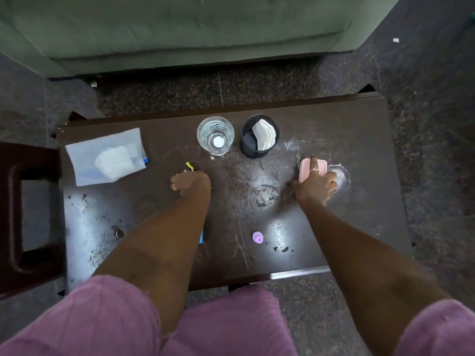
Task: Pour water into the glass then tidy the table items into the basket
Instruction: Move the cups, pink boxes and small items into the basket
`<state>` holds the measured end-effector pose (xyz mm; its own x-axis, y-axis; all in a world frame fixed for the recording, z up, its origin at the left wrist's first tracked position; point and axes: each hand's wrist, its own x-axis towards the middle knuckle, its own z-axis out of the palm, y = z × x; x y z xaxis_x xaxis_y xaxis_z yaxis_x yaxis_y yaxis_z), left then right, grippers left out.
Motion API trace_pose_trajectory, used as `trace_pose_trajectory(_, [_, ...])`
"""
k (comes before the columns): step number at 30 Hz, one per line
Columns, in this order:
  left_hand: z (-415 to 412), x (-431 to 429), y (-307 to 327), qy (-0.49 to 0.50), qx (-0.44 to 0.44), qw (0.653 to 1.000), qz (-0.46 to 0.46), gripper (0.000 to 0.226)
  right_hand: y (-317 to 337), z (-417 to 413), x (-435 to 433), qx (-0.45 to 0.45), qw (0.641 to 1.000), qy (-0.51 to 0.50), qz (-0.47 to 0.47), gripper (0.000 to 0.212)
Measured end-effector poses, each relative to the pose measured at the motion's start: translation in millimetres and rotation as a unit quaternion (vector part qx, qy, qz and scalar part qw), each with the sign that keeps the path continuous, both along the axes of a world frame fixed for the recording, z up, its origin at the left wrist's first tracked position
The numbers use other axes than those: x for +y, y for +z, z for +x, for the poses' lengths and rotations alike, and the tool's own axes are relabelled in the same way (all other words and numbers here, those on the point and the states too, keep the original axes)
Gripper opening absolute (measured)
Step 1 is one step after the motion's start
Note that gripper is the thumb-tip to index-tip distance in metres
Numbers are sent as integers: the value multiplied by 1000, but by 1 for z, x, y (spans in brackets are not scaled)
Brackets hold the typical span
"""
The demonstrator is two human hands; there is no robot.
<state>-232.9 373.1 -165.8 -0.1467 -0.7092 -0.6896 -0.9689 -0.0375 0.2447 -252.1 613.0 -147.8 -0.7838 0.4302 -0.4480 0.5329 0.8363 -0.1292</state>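
Observation:
A clear glass (215, 136) with water stands at the back middle of the dark table (334, 217). Beside it on the right is a black basket-like cup (259, 136) holding white folded tissue. My left hand (190, 181) is closed on a small item with a yellow tip (189, 165), mostly hidden in the fist. My right hand (316, 181) lies over a flat pink box (308, 167), fingers on it, and partly covers a clear bottle top (340, 173) to the right. A small purple cap (257, 237) lies near the front.
A clear plastic pouch (108, 156) with white pads lies at the left back. A blue object (201, 236) peeks from under my left forearm. A dark wooden chair (28, 214) stands left of the table, a green sofa (180, 29) beyond it.

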Motion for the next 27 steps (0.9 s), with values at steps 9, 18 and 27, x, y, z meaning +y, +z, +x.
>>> trace_pose_trajectory(9, [13,-29,26,63,165,984,9,41,13,80,-86,55,974,217,-41,77])
trace_pose_trajectory(18, [69,-173,86,148,234,959,-58,58,27,111,-236,62,891,430,-130,84])
trace_pose_trajectory(27, [165,-357,147,239,313,874,-283,49,90,120,-457,121,805,470,-342,81])
